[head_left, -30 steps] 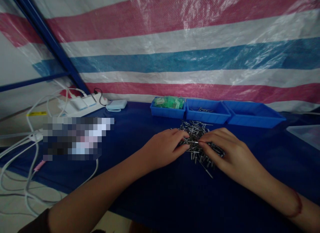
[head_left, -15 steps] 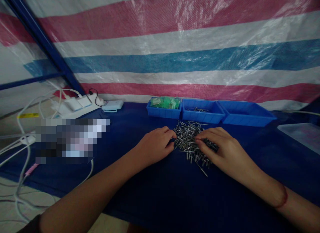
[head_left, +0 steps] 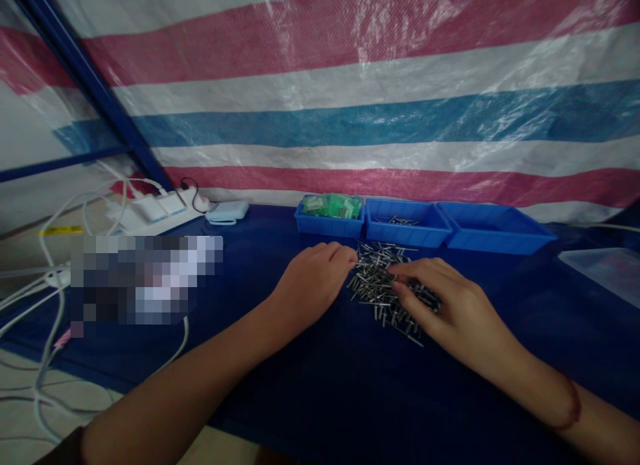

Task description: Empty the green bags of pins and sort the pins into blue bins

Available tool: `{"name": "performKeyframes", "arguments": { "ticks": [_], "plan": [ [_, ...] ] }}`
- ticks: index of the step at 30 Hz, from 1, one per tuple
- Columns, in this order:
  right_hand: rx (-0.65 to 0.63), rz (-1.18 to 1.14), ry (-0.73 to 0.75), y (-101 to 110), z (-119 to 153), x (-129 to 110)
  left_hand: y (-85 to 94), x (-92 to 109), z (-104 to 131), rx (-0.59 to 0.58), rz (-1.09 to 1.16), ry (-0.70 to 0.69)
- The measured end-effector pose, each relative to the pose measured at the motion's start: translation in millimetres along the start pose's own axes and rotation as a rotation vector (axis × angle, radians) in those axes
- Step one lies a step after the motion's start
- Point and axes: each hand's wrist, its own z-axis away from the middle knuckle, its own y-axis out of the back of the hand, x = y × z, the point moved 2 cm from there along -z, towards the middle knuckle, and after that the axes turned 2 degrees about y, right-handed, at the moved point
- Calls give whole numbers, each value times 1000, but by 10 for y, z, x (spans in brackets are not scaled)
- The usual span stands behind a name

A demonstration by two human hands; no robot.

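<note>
The dark blue table supports a loose pile of metal pins. Three blue bins stand in a row just behind the pile. A pale blue case lies at left rear, a translucent item at right.

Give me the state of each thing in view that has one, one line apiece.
Metal pins: heaped loosely on the table
Left hand: fingers curled, at the heap's left edge
Right hand: partly closed, at the heap; grip unclear
Left bin: holding green packets
Middle bin: holding some pins
Right bin: open-topped
Power strip: adapters plugged in
</note>
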Motion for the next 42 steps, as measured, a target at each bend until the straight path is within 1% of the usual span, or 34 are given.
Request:
{"name": "performKeyframes", "arguments": {
  "ticks": [3,5,7,9,12,14,16,21,24,27,31,37,42],
  "plan": [
    [-26,-62,-4,-1,3,-60,73,124,29,77,165,-160],
    [-53,-108,5,2,1,-100,93,183,57,132,294,-209],
    [-75,-149,7,2,-1,-129,91,207,78,180,427,-197],
    [-81,-184,-9,-3,-1,-146,74,204,87,204,550,-135],
    [-87,-241,-37,-19,5,-161,41,190,79,170,672,-36],
    [-89,-263,-53,-28,10,-166,27,194,69,125,708,-14],
    [-92,-268,-60,-31,15,-167,26,203,62,106,728,-14],
    [-97,-281,-56,-23,18,-153,38,209,57,123,770,0],
    [-101,-317,-79,-22,16,-146,40,213,57,127,798,6],
    [-109,-330,-107,-22,18,-151,26,226,58,115,851,20],
    [-122,-343,-96,-18,23,-174,-1,237,63,120,909,55],
    [-130,-369,-96,-26,20,-180,-14,239,74,130,916,58],
    [-94,-390,-160,-34,27,-155,-19,247,80,148,906,53]
  ]
}}
